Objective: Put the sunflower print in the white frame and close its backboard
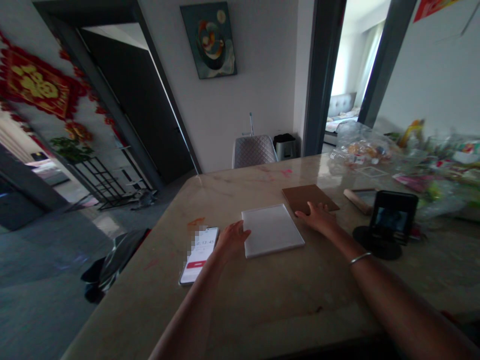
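Observation:
A flat white square with a raised rim, perhaps a shallow tray or box lid, lies on the marble-patterned table. At its left edge is my left hand, thumb and fingers apart, the thumb over or against the rim. My right hand rests with spread fingers at the near edge of a flat brown square, like a board or card; whether it presses on the brown piece I cannot tell. Neither hand grips anything. A lit phone showing a timer lies just left of my left hand.
A black stand with a small screen is right of my right forearm. Behind it lies a pale rounded object. Clear plastic bags and packages crowd the table's far right. A quilted chair stands beyond the far edge.

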### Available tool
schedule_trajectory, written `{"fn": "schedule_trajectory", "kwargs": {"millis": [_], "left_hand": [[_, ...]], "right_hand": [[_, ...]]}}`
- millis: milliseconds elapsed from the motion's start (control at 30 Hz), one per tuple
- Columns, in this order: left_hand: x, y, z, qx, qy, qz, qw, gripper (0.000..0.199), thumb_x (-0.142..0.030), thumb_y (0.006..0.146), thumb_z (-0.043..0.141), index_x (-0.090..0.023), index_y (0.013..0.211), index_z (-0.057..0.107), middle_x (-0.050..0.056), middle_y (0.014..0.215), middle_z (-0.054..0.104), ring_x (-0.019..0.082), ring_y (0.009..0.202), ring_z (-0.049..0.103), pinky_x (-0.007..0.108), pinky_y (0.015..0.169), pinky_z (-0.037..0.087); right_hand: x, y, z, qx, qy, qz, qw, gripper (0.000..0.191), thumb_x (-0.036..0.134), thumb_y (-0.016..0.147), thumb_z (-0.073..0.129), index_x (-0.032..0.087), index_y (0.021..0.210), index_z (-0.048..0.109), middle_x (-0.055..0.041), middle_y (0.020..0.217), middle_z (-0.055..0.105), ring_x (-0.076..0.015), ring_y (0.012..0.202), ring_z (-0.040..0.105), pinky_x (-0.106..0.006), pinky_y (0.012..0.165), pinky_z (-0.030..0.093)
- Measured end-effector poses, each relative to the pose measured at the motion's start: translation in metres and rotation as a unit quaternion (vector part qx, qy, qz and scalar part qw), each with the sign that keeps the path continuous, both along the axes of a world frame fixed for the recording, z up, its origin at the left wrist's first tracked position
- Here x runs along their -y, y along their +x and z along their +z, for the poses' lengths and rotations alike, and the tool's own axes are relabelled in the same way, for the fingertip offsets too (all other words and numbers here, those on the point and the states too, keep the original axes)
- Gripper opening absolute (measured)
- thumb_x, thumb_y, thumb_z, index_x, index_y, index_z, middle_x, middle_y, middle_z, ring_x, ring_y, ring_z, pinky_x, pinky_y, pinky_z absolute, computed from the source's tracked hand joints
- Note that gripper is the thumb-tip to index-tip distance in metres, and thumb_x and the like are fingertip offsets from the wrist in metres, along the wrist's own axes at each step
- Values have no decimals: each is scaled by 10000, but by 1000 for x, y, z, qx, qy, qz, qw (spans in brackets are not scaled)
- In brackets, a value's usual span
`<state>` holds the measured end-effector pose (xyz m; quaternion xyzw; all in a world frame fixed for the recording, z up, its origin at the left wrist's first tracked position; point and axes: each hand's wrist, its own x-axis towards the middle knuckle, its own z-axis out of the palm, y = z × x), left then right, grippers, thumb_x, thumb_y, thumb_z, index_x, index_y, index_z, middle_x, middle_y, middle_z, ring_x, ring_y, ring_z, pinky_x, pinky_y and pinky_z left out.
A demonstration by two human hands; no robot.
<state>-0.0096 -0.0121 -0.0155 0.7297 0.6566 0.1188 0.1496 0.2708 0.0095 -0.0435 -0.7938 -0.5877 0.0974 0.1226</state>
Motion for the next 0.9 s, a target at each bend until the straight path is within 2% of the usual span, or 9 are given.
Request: {"fn": "schedule_trajectory", "kwargs": {"millis": [100, 167, 233, 300, 367, 433, 667, 900], "left_hand": [[1, 1, -2, -18, 14, -20, 1000, 512, -394, 768, 443, -127, 1205, 444, 127, 1216, 497, 212, 1111, 454, 287, 892, 341], [1, 1, -2, -25, 26, -27, 999, 514, -408, 762, 446, -127, 1192, 460, 125, 1191, 517, 214, 1083, 475, 279, 868, 357], [1, 1, -2, -26, 36, -23, 999, 516, -423, 759, 444, -129, 1181, 474, 123, 1175, 528, 210, 1056, 493, 265, 848, 366], [1, 1, -1, -24, 39, -2, 999, 505, -429, 763, 434, -135, 1170, 486, 119, 1158, 539, 205, 1027, 510, 260, 833, 370], [0, 0, -2, -20, 39, 11, 999, 495, -431, 766, 428, -143, 1163, 494, 113, 1117, 565, 201, 991, 528, 262, 816, 376], [0, -1, -4, -16, 42, 13, 999, 491, -424, 764, 432, -139, 1159, 498, 111, 1067, 589, 199, 955, 543, 265, 797, 383], [2, -1, -2, -4, 43, 15, 999, 481, -416, 757, 446, -144, 1150, 505, 113, 1044, 593, 194, 909, 560, 263, 762, 400], [2, 4, -1, -2, 34, 4, 999, 473, -385, 768, 432, -83, 1119, 528, 131, 971, 610, 192, 872, 570, 263, 763, 406]], "right_hand": [[2, -5, 1, 15, -9, 30, 999, 751, 659, 697, 361, 164, 1262, 373, -216, 1321, 298, -367, 1230, 216, -535, 902, 202], [2, -5, 1, 18, 9, 37, 999, 685, 634, 723, 345, 167, 1217, 427, -202, 1277, 366, -341, 1201, 279, -523, 901, 212], [1, 0, 0, 23, 45, 15, 999, 604, 579, 769, 314, 155, 1172, 464, -188, 1214, 435, -316, 1162, 341, -508, 898, 229], [-2, 8, -3, 35, 74, -43, 996, 583, 543, 780, 328, 129, 1170, 458, -200, 1203, 440, -325, 1149, 353, -510, 895, 233], [-6, 17, -6, 39, 75, -99, 992, 647, 559, 754, 368, 99, 1206, 417, -235, 1237, 394, -360, 1162, 328, -530, 890, 228], [-9, 25, -9, 26, 64, -116, 991, 710, 593, 732, 372, 85, 1228, 391, -256, 1241, 383, -378, 1162, 326, -540, 879, 239], [-13, 38, -7, 2, 64, -116, 991, 788, 640, 636, 465, 120, 1224, 391, -224, 1147, 478, -366, 1097, 414, -516, 837, 315], [-11, 38, -4, -37, 72, -109, 991, 791, 584, 615, 532, 144, 1247, 355, -193, 1179, 460, -353, 1123, 393, -518, 873, 295]]}}
